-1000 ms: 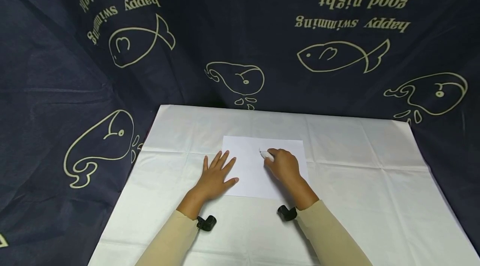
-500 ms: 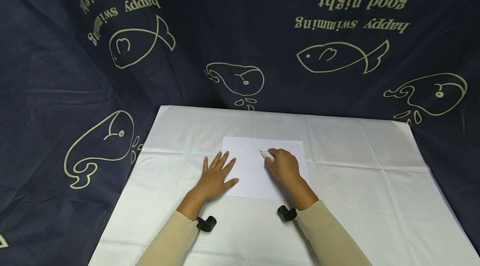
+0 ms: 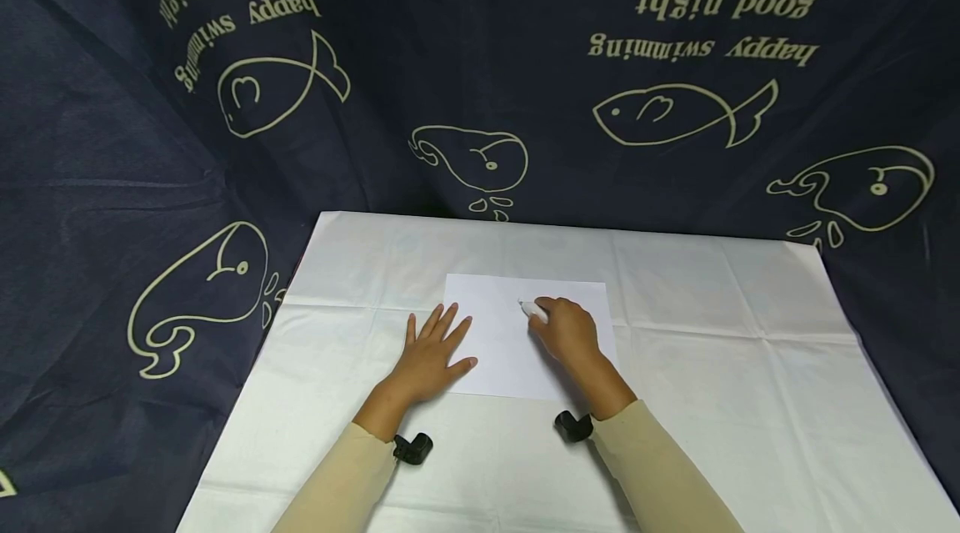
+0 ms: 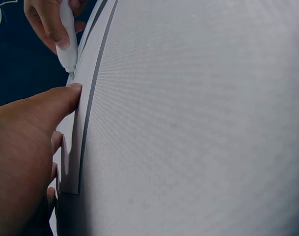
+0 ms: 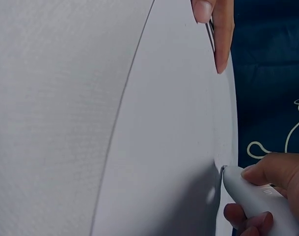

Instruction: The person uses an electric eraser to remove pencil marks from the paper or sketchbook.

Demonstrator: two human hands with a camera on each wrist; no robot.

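Observation:
A white sheet of paper (image 3: 506, 358) lies on the cloth-covered table. My left hand (image 3: 423, 362) rests on its left edge, fingers spread and straight. With my right hand (image 3: 567, 331) I grip a white, smooth-bodied, pen-like tool (image 3: 534, 312) over the upper middle of the sheet. In the right wrist view the tool (image 5: 257, 199) tapers to a thin dark tip right at the paper (image 5: 169, 98), between thumb and curled fingers. The left wrist view shows the same tool (image 4: 67, 46) beyond my left thumb (image 4: 61, 98). I cannot tell its exact kind.
A creased white cloth (image 3: 727, 374) covers the table around the paper. Behind and to the left hangs a dark blue curtain (image 3: 450, 41) with fish and whale outlines. Small black wrist cameras (image 3: 413, 448) sit at both cuffs.
Almost nothing moves. The left hand stays flat on the paper, and the right hand keeps the white tool at nearly the same spot.

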